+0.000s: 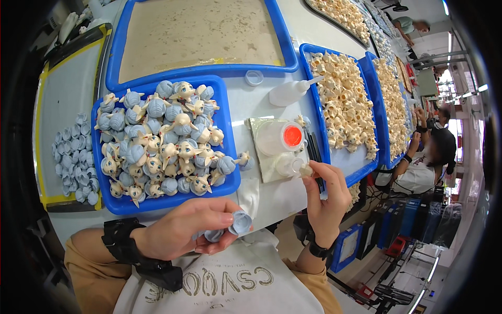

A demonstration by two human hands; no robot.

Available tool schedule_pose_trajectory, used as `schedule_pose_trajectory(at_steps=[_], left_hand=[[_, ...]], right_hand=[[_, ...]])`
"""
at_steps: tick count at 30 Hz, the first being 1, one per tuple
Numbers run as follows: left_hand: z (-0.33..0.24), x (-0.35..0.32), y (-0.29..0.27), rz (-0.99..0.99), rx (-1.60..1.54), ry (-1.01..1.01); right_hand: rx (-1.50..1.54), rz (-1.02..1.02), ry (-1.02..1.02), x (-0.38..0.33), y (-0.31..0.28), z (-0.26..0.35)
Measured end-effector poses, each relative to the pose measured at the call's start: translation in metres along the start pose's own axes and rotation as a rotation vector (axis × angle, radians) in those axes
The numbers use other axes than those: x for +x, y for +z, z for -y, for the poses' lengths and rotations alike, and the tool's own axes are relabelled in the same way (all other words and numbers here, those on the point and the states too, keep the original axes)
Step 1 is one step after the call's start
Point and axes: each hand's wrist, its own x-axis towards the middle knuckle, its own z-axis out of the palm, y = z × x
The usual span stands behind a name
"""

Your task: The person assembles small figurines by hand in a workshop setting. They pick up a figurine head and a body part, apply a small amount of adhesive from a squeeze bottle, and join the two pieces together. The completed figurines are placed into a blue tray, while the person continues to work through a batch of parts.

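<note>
My left hand (180, 226) is closed round pale blue cup-shaped doll hair pieces. One hair piece (241, 222) shows its hollow side at the fingertips, and another lies lower in the fingers. To the right, my right hand (330, 196) pinches a small cream piece (306, 170) between thumb and fingers; its exact kind is hard to make out. That piece is beside a small clear bottle (288, 164). Behind it stands a translucent jar (277, 137) with a red-orange round top, on a pale square pad (267, 175).
A blue tray (233, 172) of doll heads with blue hair stands at left. Loose hair pieces (76, 157) lie beyond it. At right are trays of cream parts (342, 99), a squeeze bottle (289, 93) and dark thin tools (313, 146). A large blue-rimmed tray (201, 73) lies behind; people sit farther right.
</note>
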Motion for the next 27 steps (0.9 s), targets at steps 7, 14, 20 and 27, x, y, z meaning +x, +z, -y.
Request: schedule_pose_trajectory(at_steps=[7, 14, 20, 27], left_hand=[[-0.001, 0.001, 0.001, 0.0, 0.023, -0.009], [-0.001, 0.0, 0.001, -0.02, 0.046, -0.019], [-0.001, 0.003, 0.002, -0.074, 0.058, -0.042], [0.001, 0.002, 0.002, -0.056, 0.127, -0.007]], right_hand=[[0.006, -0.008, 0.0, -0.005, 0.001, -0.005], [0.0, -0.026, -0.001, -0.006, 0.004, -0.005], [0.245, -0.171, -0.062, -0.016, -0.004, 0.024], [0.492, 0.022, -0.318, -0.012, 0.002, 0.052]])
